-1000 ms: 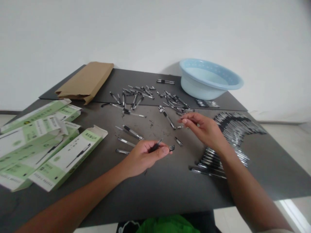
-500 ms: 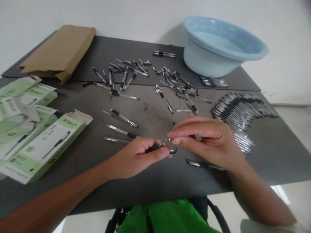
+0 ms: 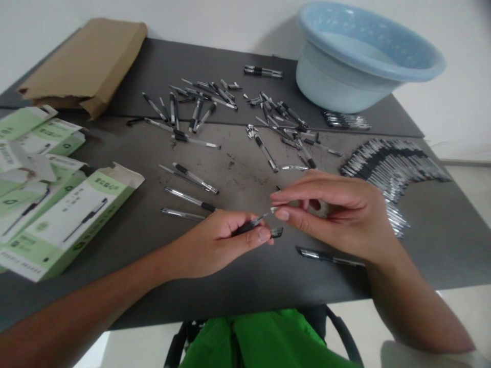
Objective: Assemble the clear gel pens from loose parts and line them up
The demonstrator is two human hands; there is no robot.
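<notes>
My left hand (image 3: pixel 226 243) is closed around a gel pen (image 3: pixel 249 225) with a dark grip, its thin tip pointing up and right. A dark pen cap (image 3: pixel 276 232) sticks out past the left thumb. Just right of the pen's tip, my right hand (image 3: pixel 330 212) pinches a small pale piece (image 3: pixel 273 209) between thumb and forefinger, probably a pen nose cone. Whether it touches the tip I cannot tell. Left of my hands lie several loose pens (image 3: pixel 187 198). One capped pen (image 3: pixel 328 256) lies below my right hand.
Loose pen parts (image 3: pixel 199 105) are scattered across the grey table (image 3: pixel 215 296). A fanned row of pens (image 3: pixel 395 166) lies at right, a light blue basin (image 3: pixel 345 76) behind it. Green and white boxes (image 3: pixel 76 220) and a brown paper bag (image 3: pixel 88 61) are at left.
My right hand has come from the scattered parts to the pen tip in my left hand, the small piece pinched. My left hand keeps hold of the pen. The view has tilted down.
</notes>
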